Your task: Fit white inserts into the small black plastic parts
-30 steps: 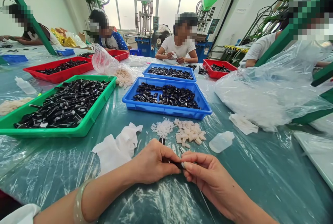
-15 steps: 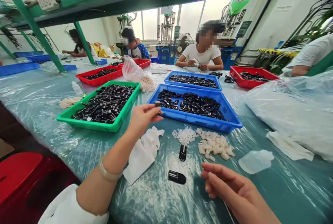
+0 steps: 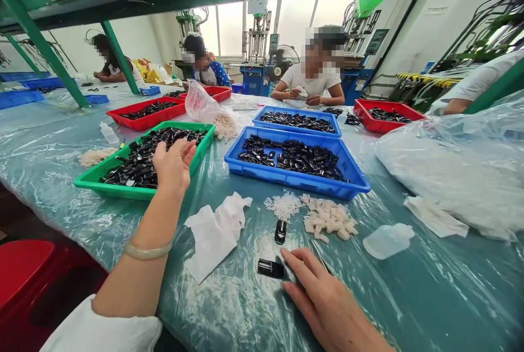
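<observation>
My left hand (image 3: pixel 174 163) is over the near right part of the green tray (image 3: pixel 135 192), with its fingers apart and nothing visible in them. Small glossy black plastic parts (image 3: pixel 139 162) fill this tray. On the plastic-covered table, my right hand (image 3: pixel 317 286) has thumb and forefinger spread at the right end of a black part (image 3: pixel 268 268); whether they touch it I cannot tell. A second black part (image 3: pixel 280 232) lies just beyond. Partly hidden behind the right hand is a thin metal tool (image 3: pixel 322 256).
Near the parts lie tiny white pieces (image 3: pixel 283 206), cream blocks (image 3: pixel 331 218), a white cloth (image 3: pixel 216 234) and a translucent bottle (image 3: pixel 388 241). A blue tray (image 3: pixel 295 182) of black parts stands behind. A large plastic bag (image 3: pixel 454 166) is at right; co-workers (image 3: pixel 315 76) sit opposite.
My left hand has moved left from beside the blue tray to the green tray, and its pinch has opened. My right hand has come left to the near black part.
</observation>
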A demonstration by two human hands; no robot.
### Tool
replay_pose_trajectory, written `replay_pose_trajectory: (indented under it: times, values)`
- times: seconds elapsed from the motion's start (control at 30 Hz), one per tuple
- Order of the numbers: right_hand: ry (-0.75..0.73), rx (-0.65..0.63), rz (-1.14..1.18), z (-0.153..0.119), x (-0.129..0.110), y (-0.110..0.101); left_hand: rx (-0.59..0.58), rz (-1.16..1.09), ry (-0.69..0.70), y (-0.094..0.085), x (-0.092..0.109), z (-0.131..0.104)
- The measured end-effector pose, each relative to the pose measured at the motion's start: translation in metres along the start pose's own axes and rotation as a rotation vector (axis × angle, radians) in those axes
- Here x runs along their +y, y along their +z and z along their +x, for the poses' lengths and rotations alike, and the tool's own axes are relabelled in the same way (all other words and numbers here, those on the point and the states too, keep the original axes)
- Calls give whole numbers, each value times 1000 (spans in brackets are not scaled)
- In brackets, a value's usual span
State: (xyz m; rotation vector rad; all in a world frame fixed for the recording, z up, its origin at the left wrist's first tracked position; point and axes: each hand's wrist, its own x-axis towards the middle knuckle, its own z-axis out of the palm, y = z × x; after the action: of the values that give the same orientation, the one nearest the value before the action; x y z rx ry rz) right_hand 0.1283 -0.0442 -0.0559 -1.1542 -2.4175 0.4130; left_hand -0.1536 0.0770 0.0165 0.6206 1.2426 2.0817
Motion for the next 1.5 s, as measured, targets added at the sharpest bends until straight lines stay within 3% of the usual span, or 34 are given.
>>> replay_pose_trajectory:
  times: [0.17, 0.27, 0.47, 0.73, 1.13, 1.5]
  values:
    - [60, -40, -90, 7, -6, 6, -295, 134, -100, 21, -16, -37]
    - [194, 8, 231, 9, -6, -1, -482, 246, -176, 29, -23, -63]
    - [670, 175, 1025, 11, 1, -18, -815, 435, -311, 34, -36, -107]
    - [794, 388, 1281, 11, 6, -29, -1169, 518, -470, 32, -46, -138]
    - [825, 493, 1350, 14, -2, -30, -1245, 426, -513, 34, -48, -145]
    - [813, 482, 1343, 12, -5, -29, -1267, 433, -489, 32, -49, -145]
